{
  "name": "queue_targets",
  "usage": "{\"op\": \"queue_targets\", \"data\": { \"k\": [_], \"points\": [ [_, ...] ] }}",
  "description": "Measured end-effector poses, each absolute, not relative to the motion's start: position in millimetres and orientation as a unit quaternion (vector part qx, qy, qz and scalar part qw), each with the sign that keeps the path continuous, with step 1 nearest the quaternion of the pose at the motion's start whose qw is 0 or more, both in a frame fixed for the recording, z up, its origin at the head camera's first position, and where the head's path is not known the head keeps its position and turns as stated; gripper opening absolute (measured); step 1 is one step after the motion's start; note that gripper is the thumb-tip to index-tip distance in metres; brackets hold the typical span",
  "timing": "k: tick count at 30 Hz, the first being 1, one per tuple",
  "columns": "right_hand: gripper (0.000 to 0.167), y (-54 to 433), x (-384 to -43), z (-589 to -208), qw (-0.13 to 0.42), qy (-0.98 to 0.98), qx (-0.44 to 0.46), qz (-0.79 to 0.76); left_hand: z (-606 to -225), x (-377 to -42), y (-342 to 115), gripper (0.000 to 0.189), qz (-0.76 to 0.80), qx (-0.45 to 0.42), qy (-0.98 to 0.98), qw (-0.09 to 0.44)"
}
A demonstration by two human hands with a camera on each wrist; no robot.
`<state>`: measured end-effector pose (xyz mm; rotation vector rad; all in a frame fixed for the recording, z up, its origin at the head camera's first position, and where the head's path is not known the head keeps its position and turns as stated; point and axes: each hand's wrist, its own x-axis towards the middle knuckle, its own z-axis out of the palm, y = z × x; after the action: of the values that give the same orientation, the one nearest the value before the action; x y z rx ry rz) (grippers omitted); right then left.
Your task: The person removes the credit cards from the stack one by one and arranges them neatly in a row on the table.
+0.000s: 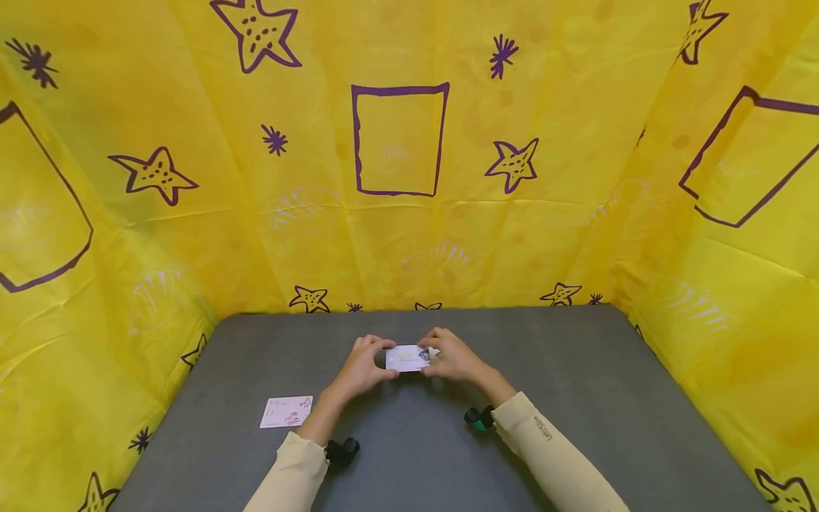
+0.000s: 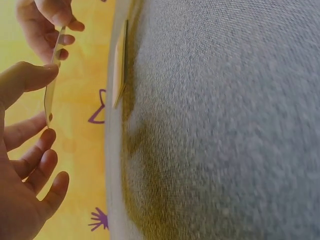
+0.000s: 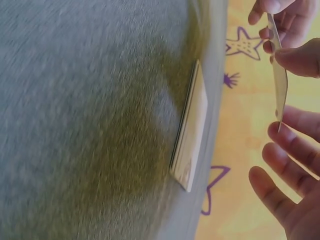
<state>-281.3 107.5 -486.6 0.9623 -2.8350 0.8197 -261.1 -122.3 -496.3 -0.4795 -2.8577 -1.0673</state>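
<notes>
A white card (image 1: 407, 358) with faint yellowish print and a dark picture at its right end is held above the grey table. My left hand (image 1: 367, 364) pinches its left end between thumb and fingers. At the other end my right hand (image 1: 456, 358) pinches it the same way, partly covering the picture. Seen edge-on in the left wrist view, the card (image 2: 50, 95) looks thin and slightly bent. Below it, a flat card-shaped piece with layered edges (image 3: 190, 130) lies on the table; in the head view it cannot be made out.
Another white card (image 1: 286, 412) with reddish pictures lies on the grey table (image 1: 409, 462), left of my left forearm. Yellow cloth (image 1: 397, 249) with purple starfish drawings stands behind the table and along both sides. Each wrist wears a black camera (image 1: 343, 451).
</notes>
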Motion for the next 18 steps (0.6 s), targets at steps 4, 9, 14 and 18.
{"op": "queue_targets", "data": {
  "k": [4, 9, 14, 18],
  "points": [
    [0.045, 101.6, -279.6, -486.1, 0.026, -0.908, 0.322, 0.268, -495.0, -257.8, -128.1, 0.050, -0.343, -0.145, -0.928, 0.021],
    [0.045, 93.9, -277.2, -484.5, 0.031, -0.905, 0.336, 0.261, -492.0, -252.4, -136.6, 0.050, -0.339, -0.143, -0.930, 0.021],
    [0.046, 83.2, -274.7, -482.8, 0.035, -0.904, 0.341, 0.255, -489.6, -248.3, -147.3, 0.049, -0.341, -0.137, -0.930, 0.030],
    [0.047, 73.3, -272.4, -482.2, 0.023, -0.906, 0.338, 0.255, -489.7, -243.8, -156.4, 0.049, -0.339, -0.135, -0.930, 0.037]
  ]
}}
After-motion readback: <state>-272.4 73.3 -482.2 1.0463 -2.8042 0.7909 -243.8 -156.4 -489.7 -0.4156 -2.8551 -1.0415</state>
